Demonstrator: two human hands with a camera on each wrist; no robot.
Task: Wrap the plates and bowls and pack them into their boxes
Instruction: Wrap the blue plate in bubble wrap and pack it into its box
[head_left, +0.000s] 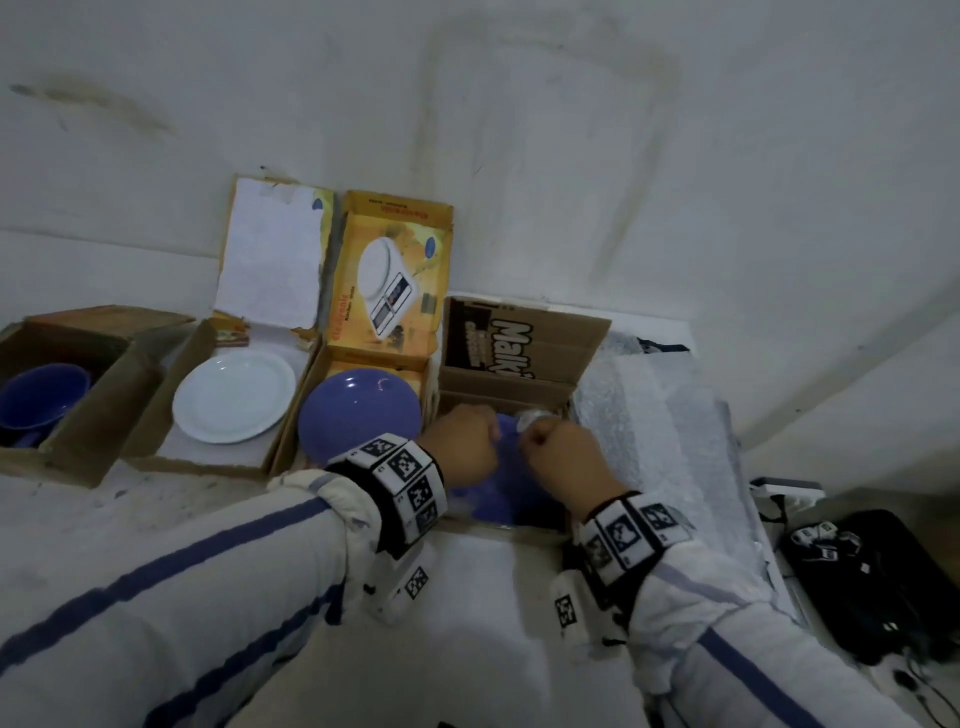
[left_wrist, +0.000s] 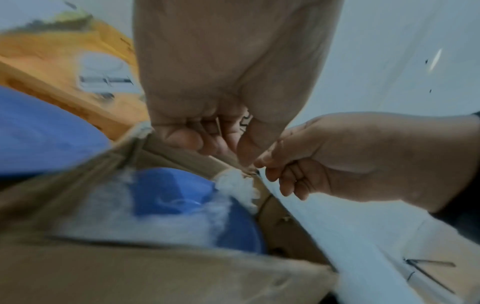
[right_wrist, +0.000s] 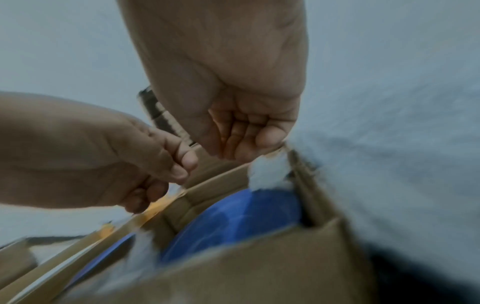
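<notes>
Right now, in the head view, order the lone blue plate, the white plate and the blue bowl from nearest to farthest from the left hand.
From the left hand:
1. Blue plate, in the yellow box just left of it.
2. White plate, one box further left.
3. Blue bowl, in the far-left box.

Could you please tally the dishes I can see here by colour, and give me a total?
Blue: 3, the bowl in the far-left box, the plate in the yellow box and the wrapped dish under the hands.
White: 1, the plate in the second box.
Total: 4 dishes.
</notes>
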